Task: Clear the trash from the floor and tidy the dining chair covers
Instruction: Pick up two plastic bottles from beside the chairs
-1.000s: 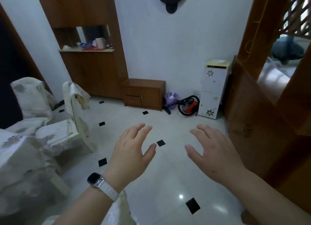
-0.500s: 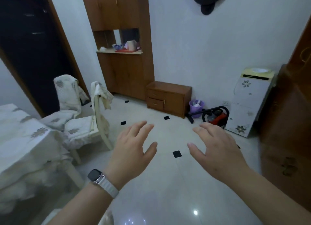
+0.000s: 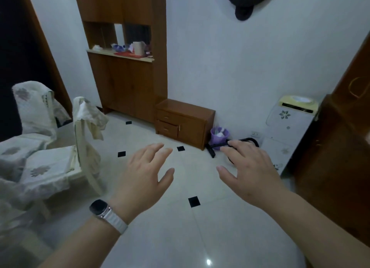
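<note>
Head view: both my hands are out in front over the floor tiles (image 3: 200, 237), empty, fingers spread loose; left hand (image 3: 146, 179) with a smartwatch (image 3: 100, 207) on the wrist, right hand (image 3: 250, 173) a bit further forward. Task items: the chair covers sit to my left. Nearer dining chair (image 3: 84, 147) has its back cover (image 3: 90, 117) slipped, bunched and hanging crooked off the top rail; seat cover (image 3: 46, 167) lies rumpled. Far chair's cover (image 3: 34, 107) looks mostly seated but creased. My read on handling: thin soft cloth, light, no stiffness, will drape and snag on the chair corners, so pinch the hem at both top corners, lift, pull down evenly, one hand per corner. Not fragile, not slippery. Floor trash: can't see any loose litter on the tiles from here; black squares are tile inlays, not debris. Small purple waste bin (image 3: 219, 134) with white scraps inside stands by the wall, beside the low wooden cabinet (image 3: 184, 123), likely drop point. Around: black hose or cable (image 3: 236, 143) lies on the floor next to the bin, partly hidden behind my right hand, trip or snag risk; white water dispenser (image 3: 288, 127) just right of it; tall wooden cupboard (image 3: 128, 77) with clutter on its shelf at the back. Tablecloth edge (image 3: 12, 187) crowds the near chair on the left, tight access from that side; approach from the open tile side
</note>
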